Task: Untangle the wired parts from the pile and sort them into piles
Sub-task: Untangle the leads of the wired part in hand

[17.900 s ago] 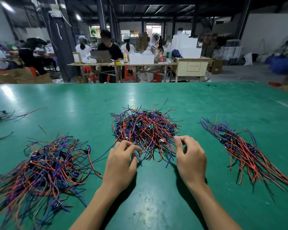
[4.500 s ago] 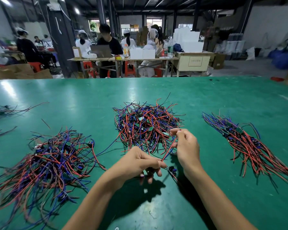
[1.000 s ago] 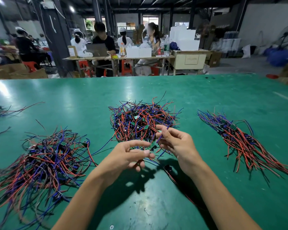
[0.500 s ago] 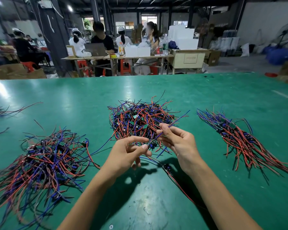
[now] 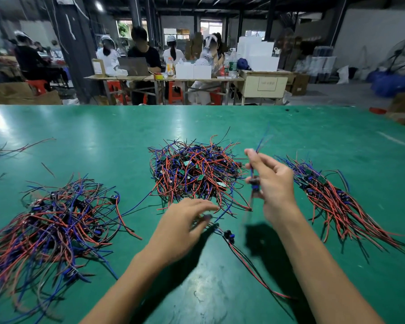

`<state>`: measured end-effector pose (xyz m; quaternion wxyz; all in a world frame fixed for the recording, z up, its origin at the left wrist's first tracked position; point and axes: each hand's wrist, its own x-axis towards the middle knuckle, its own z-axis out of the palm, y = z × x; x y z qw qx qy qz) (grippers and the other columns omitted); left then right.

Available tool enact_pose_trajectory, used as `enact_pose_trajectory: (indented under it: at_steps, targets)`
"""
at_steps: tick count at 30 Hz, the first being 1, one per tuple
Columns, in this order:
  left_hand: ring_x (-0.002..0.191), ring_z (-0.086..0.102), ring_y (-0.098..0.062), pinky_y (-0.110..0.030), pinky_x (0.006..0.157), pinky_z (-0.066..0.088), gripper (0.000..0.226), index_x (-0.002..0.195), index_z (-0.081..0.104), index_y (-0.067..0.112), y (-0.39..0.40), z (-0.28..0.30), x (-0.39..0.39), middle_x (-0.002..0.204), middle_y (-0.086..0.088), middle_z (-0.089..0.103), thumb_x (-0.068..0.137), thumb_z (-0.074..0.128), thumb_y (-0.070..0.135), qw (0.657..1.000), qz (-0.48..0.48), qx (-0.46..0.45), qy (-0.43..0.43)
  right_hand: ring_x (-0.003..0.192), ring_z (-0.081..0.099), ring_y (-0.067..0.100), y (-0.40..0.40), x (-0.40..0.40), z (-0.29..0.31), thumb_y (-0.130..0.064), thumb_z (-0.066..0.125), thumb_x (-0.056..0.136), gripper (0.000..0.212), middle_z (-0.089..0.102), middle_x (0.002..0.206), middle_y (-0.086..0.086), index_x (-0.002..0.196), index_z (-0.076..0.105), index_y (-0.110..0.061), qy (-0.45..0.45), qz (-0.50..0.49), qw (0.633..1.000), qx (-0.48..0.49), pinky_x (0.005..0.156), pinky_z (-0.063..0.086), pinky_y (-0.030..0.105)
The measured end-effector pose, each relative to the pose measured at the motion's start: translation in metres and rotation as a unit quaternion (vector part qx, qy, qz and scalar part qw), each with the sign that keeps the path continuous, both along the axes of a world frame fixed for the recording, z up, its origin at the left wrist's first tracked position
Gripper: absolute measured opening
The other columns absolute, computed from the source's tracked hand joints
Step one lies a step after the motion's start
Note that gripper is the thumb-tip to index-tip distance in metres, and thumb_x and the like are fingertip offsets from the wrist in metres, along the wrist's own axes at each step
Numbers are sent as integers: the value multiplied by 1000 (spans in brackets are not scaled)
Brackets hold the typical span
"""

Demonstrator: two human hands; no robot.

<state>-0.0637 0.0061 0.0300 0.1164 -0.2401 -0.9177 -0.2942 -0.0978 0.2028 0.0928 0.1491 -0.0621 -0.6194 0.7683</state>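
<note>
No legible writing at a wire-sorting bench

The only lettering in view is a pale label (image 5: 266,83) on the front of a cream cabinet (image 5: 262,88) behind the green table (image 5: 103,136); its characters are too small and blurred to make out. Bottles (image 5: 229,64) and white boxes (image 5: 193,71) on the far worktable carry printed wrappers or plain faces, none of them readable. No brand, number or sign can be read anywhere else.
</note>
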Motion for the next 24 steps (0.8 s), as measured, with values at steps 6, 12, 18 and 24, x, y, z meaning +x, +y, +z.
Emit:
enact_pose_trajectory:
  at_steps: [6,12,18,24]
  targets:
    - [127,39,-1,-28,100,21,26,113,69,39,16,-13,5,131,23,53,98,53,54,992,-40,-106,50,77,70,25,74,-69,32,-42,70,91,22,76,84,5,96,80,-24,-12,-98,882,461,67,53,30]
    - [102,49,4,-28,92,16,20,98,70,34,13,-13,2,96,24,65,93,62,51,999,1,-28,46,114,61,33,132,-101,8,-50,66,93,43,69,116,16,107,68,-9,-202,-120,591,772,92,49,36]
    - [75,65,2,-21,85,37,10,85,76,29,2,1,-4,79,24,72,82,81,21,974,91,184,91,95,69,22,91,-84,-21,-45,65,90,21,77,93,-6,100,76,-30,-94,-36,763,639,77,50,32]
    - [59,61,2,-11,61,47,10,85,77,20,-10,14,-9,72,7,75,84,78,10,877,137,459,-33,56,54,9,58,-44,-48,-17,70,94,11,76,75,-4,102,75,-22,-101,239,886,384,46,40,18]
